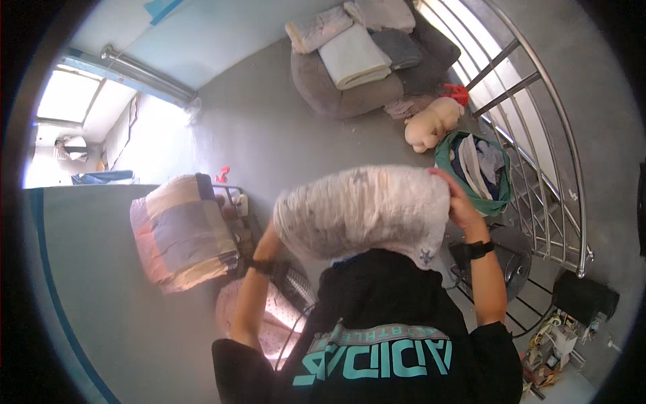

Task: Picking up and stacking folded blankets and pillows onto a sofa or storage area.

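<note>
A thick folded quilt [363,210], whitish with a faint grey pattern, is held up crosswise in front of my chest. My right hand [463,206] grips its right end, with the thumb and fingers curled around the edge. At the other end, my left hand [270,240] supports the quilt; its fingers are mostly hidden behind the fabric. Dark bands circle both wrists. To the left lies a folded patchwork quilt [183,232] in pink, grey and cream, close to my left forearm.
Far ahead, a grey sofa [316,84] carries folded blankets [355,55]. A beige plush toy [433,126] lies beside a green fabric bin [499,204] of clothes. Metal railing [564,114] runs along the right. A dark round stool [515,259] stands near my right forearm.
</note>
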Motion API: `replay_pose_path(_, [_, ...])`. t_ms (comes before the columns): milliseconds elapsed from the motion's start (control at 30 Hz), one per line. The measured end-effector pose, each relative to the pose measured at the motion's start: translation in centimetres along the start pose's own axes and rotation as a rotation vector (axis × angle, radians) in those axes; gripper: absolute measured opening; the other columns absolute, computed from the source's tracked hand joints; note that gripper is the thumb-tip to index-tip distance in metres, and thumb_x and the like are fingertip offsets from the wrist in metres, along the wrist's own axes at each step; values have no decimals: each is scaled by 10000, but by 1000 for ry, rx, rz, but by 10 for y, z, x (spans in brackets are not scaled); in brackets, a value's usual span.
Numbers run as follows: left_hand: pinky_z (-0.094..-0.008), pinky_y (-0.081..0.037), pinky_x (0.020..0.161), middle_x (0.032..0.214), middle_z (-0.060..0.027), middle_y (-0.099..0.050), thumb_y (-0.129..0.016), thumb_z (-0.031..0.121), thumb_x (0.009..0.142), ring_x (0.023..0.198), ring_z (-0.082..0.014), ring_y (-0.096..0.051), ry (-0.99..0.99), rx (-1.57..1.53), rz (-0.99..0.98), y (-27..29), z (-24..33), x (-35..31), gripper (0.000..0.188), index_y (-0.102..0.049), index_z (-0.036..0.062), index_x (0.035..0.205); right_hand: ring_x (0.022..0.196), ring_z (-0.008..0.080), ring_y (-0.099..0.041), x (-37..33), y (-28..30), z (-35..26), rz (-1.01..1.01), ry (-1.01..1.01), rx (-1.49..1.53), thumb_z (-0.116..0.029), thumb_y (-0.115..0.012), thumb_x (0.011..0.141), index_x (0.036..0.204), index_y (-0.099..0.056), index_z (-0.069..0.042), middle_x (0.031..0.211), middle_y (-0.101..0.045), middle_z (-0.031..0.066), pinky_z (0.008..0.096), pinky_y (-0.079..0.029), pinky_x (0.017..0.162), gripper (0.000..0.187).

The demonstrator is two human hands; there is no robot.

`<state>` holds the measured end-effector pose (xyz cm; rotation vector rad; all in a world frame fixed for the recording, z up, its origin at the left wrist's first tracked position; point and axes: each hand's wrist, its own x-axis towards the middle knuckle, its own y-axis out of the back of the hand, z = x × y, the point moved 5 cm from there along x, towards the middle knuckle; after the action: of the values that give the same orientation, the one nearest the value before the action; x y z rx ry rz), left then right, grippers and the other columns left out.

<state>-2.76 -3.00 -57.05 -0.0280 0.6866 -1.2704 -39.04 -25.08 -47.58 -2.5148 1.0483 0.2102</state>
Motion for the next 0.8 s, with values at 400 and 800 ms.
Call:
replay_pose_path(400, [-309, -379, 938, 1198, -109, -491, -667, 248, 809, 1087, -187, -478, -39, 323, 397, -63, 57, 76, 600, -371, 9, 1273, 1045, 215, -518, 29, 101, 40, 371, -110, -236, -87, -696, 765, 1324, -249, -90, 1121, -544, 170, 318, -405, 886, 716])
replay_pose_path(800, [-332, -422, 873, 1159, -141, -495, -589, 138, 821, 1002, -200, -510, 279, 229, 637, -46, 21, 96, 484, -404, -9, 1244, 954, 183, -556, 76, 129, 68, 317, -464, -273, -235, -784, 682, 1164, -490, 39, 1057, -593, 94, 313, -430, 859, 628])
